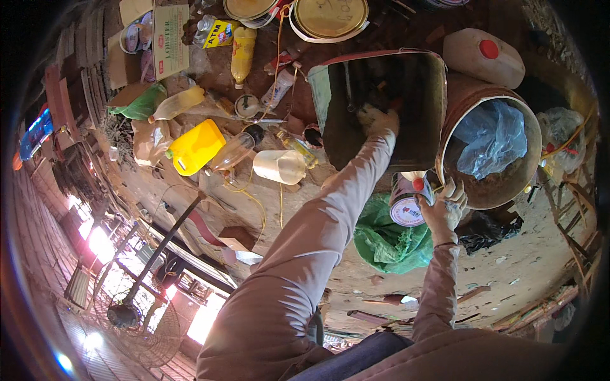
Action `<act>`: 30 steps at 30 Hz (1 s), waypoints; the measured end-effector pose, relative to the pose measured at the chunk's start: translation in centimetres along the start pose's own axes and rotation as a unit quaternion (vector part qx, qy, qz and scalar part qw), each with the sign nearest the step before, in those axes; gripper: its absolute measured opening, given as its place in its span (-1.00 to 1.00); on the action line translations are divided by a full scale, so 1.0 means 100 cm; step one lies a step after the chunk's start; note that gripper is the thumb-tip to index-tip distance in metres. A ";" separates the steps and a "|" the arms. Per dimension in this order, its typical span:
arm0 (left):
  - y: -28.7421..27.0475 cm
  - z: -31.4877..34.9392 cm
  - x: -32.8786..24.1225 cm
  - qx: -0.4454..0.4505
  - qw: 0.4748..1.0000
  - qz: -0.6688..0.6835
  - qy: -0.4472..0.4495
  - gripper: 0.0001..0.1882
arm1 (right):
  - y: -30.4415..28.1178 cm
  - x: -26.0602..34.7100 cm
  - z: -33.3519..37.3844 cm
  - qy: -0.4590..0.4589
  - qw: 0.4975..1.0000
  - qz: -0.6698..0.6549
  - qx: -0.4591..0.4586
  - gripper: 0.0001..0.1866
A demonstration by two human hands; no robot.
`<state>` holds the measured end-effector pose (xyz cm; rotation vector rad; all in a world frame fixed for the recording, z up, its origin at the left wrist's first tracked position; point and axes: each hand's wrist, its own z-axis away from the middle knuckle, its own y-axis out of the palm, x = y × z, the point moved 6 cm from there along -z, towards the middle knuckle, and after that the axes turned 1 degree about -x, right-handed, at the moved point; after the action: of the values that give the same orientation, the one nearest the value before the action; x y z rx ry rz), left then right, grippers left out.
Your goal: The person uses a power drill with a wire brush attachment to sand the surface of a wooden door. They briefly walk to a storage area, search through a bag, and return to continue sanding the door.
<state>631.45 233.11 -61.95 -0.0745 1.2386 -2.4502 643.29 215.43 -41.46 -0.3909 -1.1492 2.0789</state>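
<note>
My left hand (pixel 379 119) reaches deep into a large squarish container (pixel 321 95) with pale, worn walls. Its fingers fade into the dark interior among items I cannot make out, and a long thin metal rod (pixel 349 86) lies against the inner side. My right hand (pixel 444 213) is beside the rim of a round brown bucket (pixel 535 130), fingers apart, the thumb close to a small red cap (pixel 417 184). Just left of that hand is a tin (pixel 405 206) with a pale round face. A crumpled blue plastic bag (pixel 489 140) fills part of the bucket.
A green sack (pixel 387 244) lies below the tin. Leftward are a yellow jerrycan (pixel 197 147), a white plastic cup (pixel 279 166) and several bottles. Lidded buckets (pixel 328 16) stand at the far side. A white jug (pixel 464 57) with a red cap sits behind the bucket. A fan (pixel 130 314) is lower left.
</note>
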 end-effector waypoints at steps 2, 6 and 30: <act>-0.014 -0.020 0.004 -0.052 0.997 0.006 0.057 0.04 | -0.002 -0.004 0.001 0.016 1.000 -0.005 0.000 -0.03; -0.016 -0.065 0.008 0.008 0.991 0.100 0.084 0.16 | 0.000 -0.006 0.002 0.000 1.000 -0.011 -0.015 -0.02; -0.041 0.087 -0.076 0.247 0.964 -0.028 0.089 -0.19 | 0.001 -0.004 0.000 -0.003 0.999 -0.012 0.049 0.02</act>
<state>639.08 231.43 -52.52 0.2565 0.6583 -2.7881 643.53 215.09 -41.58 -0.3223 -1.0454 2.1075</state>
